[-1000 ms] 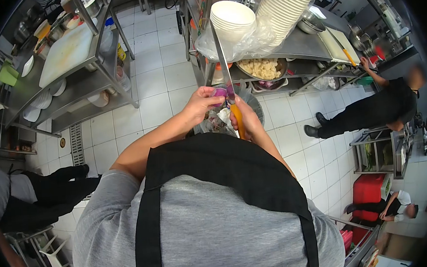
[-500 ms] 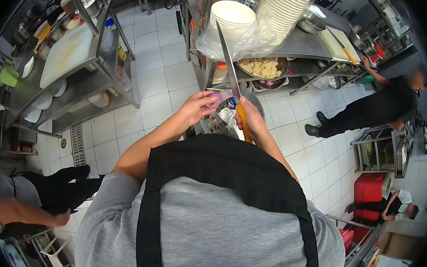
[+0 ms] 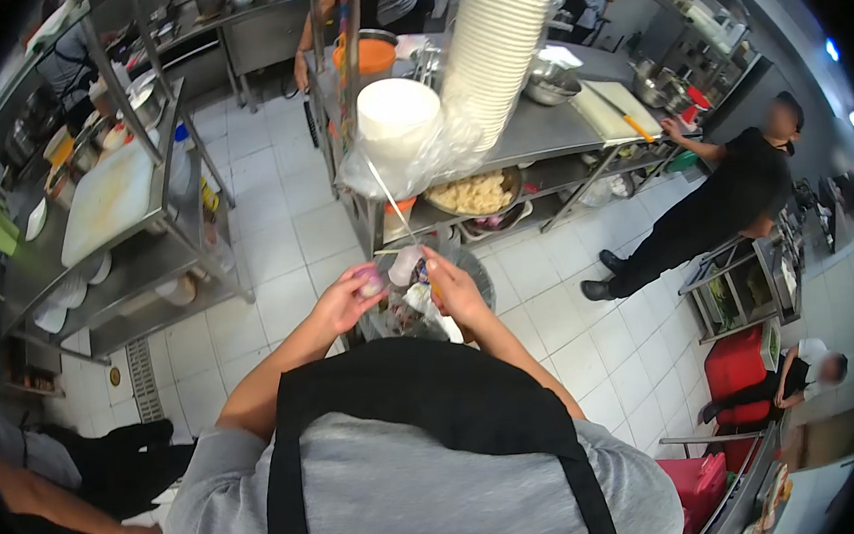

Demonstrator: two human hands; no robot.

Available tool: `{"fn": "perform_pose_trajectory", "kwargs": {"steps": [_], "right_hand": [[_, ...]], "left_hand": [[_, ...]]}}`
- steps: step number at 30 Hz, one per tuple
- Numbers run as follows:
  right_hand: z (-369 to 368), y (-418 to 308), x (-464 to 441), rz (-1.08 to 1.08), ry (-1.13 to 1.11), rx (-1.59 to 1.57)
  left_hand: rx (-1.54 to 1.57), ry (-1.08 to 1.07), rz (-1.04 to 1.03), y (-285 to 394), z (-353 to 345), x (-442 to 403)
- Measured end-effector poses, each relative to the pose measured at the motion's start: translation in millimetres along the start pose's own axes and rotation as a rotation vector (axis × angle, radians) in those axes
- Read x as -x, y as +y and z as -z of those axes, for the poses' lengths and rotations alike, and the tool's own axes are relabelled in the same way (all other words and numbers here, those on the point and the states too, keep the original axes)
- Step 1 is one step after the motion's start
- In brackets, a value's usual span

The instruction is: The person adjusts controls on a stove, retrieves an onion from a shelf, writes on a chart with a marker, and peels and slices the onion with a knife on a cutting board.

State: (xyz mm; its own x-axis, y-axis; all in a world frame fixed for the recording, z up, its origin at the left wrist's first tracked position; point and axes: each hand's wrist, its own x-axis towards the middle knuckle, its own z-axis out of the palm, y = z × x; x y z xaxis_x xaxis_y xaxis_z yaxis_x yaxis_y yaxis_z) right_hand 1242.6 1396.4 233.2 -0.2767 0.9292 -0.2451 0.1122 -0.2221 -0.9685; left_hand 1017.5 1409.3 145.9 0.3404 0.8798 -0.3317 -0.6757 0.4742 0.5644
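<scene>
In the head view my left hand [image 3: 340, 302] is closed around a small purple-pink onion [image 3: 369, 281]. My right hand [image 3: 457, 293] grips a kitchen knife by its orange handle [image 3: 436, 290]. The long blade [image 3: 388, 195] points up and away, seen nearly edge-on. A pale purplish, translucent piece [image 3: 407, 266], perhaps onion skin, shows between the hands by the blade's base; whether it is attached to anything I cannot tell. Beneath both hands stands a round bin [image 3: 478, 273] lined with plastic, holding mixed scraps and wrappers.
Ahead, a steel table [image 3: 527, 137] carries stacked white tubs [image 3: 398, 109] in plastic. A pan of pale chunks [image 3: 471, 194] sits on its lower shelf. At left, another steel table holds a white cutting board [image 3: 111, 203]. A person in black [image 3: 713, 199] stands right; another person is at lower left.
The view has tilted upward and shifted. My left hand with the onion has moved apart from the knife, and the blade has turned from broadside to nearly edge-on.
</scene>
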Motion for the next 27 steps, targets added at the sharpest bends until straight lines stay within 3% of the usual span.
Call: {"fn": "perform_pose_trajectory", "kwargs": {"steps": [3, 6, 9, 10, 13, 17, 21, 24, 27], "right_hand": [[7.1, -7.6, 2.1, -0.056, 0.152, 0.227], [12.1, -14.1, 4.6, 0.002, 0.123, 0.269], [16.8, -2.1, -8.5, 0.087, -0.007, 0.218], [12.6, 4.3, -11.3, 0.047, 0.023, 0.070], [7.7, 9.4, -28.0, -0.229, -0.268, -0.303], [-40.5, -43.0, -41.5, -0.275, -0.664, -0.701], [-98.1, -59.2, -75.1, -0.237, -0.950, -0.790], [-144.4, -54.4, -108.4, -0.213, -0.690, -0.402], [-197.5, -30.8, -144.1, 0.078, -0.333, 0.457]], "left_hand": [[0.005, 0.102, -0.016, 5.7, 19.4, 14.2], [0.043, 0.203, -0.074, 10.9, 44.2, 33.4], [0.124, 0.286, -0.100, 19.3, 67.2, 52.8], [0.124, 0.313, -0.096, 22.5, 77.0, 59.1], [0.176, 0.388, -0.115, 33.9, 93.9, 74.2], [0.294, 0.367, -0.289, 79.3, 91.1, 82.2], [0.311, 0.308, -0.422, 131.7, 106.6, 97.5], [0.329, 0.370, -0.564, 171.0, 142.6, 123.2], [0.191, 0.560, -0.668, 213.1, 193.2, 170.3]]}}
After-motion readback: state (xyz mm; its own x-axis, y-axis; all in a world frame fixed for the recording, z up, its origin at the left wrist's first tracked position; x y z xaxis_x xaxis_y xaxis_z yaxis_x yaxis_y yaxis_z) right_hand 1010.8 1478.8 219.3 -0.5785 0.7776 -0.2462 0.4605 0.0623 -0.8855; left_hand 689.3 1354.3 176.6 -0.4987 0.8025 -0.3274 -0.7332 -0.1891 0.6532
